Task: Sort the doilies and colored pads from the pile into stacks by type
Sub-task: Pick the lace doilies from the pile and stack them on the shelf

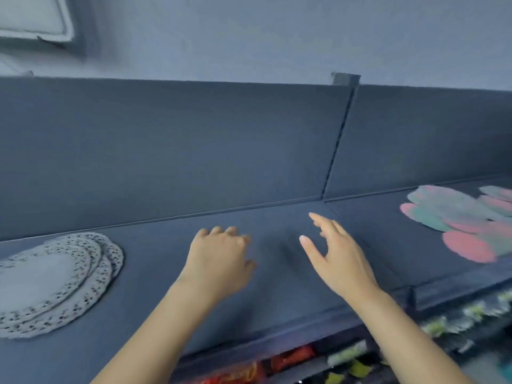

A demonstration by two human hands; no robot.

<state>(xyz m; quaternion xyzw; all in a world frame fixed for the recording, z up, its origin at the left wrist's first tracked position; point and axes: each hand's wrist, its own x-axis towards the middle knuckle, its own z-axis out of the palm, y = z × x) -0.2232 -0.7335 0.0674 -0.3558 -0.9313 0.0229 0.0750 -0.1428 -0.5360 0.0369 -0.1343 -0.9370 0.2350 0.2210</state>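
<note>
Lying in a fanned stack, white doilies point(50, 281) rest on the dark shelf point(155, 245), well left of the back-panel seam point(336, 142). Pink and teal colored pads point(457, 217) overlap loosely, right of that seam. My left hand point(219, 261), left of the seam, has its fingers curled under with nothing visible in them. My right hand point(338, 259), below the seam, is spread and empty.
</note>
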